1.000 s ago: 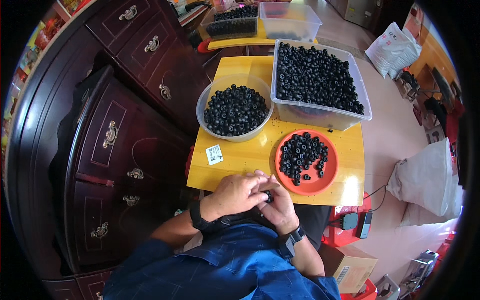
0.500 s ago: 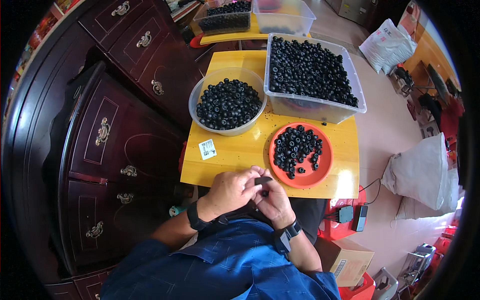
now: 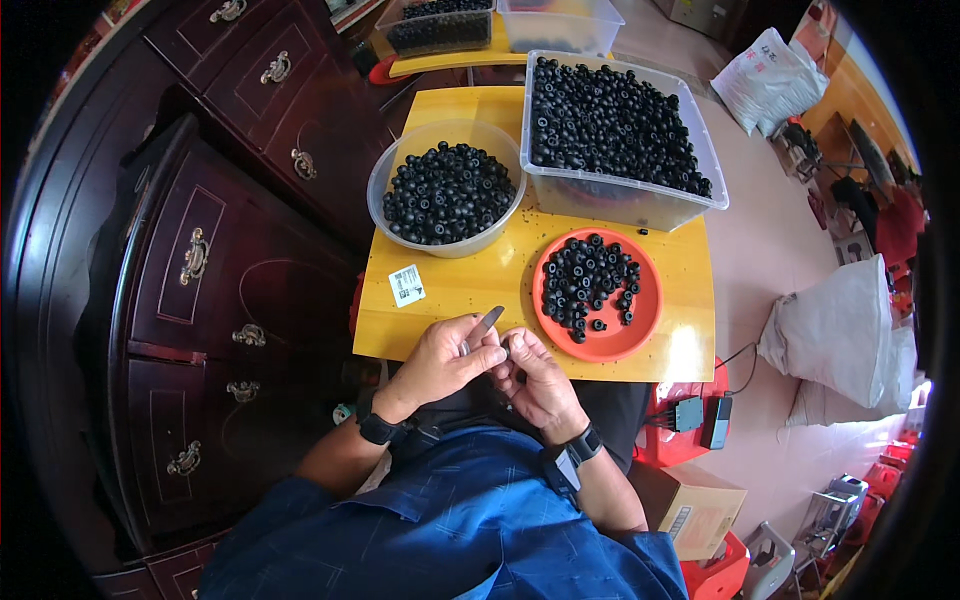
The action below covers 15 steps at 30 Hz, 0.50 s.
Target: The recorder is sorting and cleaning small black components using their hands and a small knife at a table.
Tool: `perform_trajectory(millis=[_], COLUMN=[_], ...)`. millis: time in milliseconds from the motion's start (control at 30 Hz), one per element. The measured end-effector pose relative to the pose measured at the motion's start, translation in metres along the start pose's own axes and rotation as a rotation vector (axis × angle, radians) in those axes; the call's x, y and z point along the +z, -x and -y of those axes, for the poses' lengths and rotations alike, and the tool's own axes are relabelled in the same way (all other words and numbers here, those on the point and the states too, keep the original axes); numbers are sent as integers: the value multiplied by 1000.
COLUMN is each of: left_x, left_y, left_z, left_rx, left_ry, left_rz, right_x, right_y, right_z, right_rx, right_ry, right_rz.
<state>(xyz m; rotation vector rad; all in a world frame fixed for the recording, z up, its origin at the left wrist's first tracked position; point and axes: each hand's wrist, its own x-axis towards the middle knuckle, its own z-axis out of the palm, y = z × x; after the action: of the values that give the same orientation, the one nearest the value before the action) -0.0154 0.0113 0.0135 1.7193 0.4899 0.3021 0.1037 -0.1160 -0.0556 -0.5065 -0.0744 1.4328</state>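
Note:
Close together at the table's near edge, both hands are closed. My left hand (image 3: 445,357) grips a small knife (image 3: 487,326), its blade pointing up and away from me. In the fingertips of my right hand (image 3: 541,382) is a small black ring-like part (image 3: 507,348), mostly covered by fingers; the left thumb reaches to it. Just beyond the right hand lies an orange plate (image 3: 640,335) with many loose black parts (image 3: 590,280) on it. A round clear tub (image 3: 374,205) and a large rectangular clear bin (image 3: 620,200), both filled with similar black parts, stand farther back.
A white label card (image 3: 407,286) lies on the yellow table (image 3: 470,290). One loose black part (image 3: 643,231) sits near the bin. Dark wooden drawers (image 3: 250,250) crowd the left side. At right are a red stool (image 3: 665,440) holding small devices, white sacks (image 3: 835,330) and a cardboard box (image 3: 695,510).
The knife blade has swung from lying across the fingers to pointing up and away. My hands have drawn slightly apart, and the right fingertips now pinch the black part. The view has shifted slightly.

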Motion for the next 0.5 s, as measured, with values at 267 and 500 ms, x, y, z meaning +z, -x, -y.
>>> perform_trajectory(millis=[267,500], left_x=[-3,2], left_y=[-4,-4], left_z=[9,-1], left_rx=[51,97], left_ry=[-143,-286], left_rz=[-16,-67], right_x=[6,10], right_y=[-2,-2], right_z=[2,3], right_rx=[4,-54], right_ry=[-103,65], right_rz=[-119,-122])
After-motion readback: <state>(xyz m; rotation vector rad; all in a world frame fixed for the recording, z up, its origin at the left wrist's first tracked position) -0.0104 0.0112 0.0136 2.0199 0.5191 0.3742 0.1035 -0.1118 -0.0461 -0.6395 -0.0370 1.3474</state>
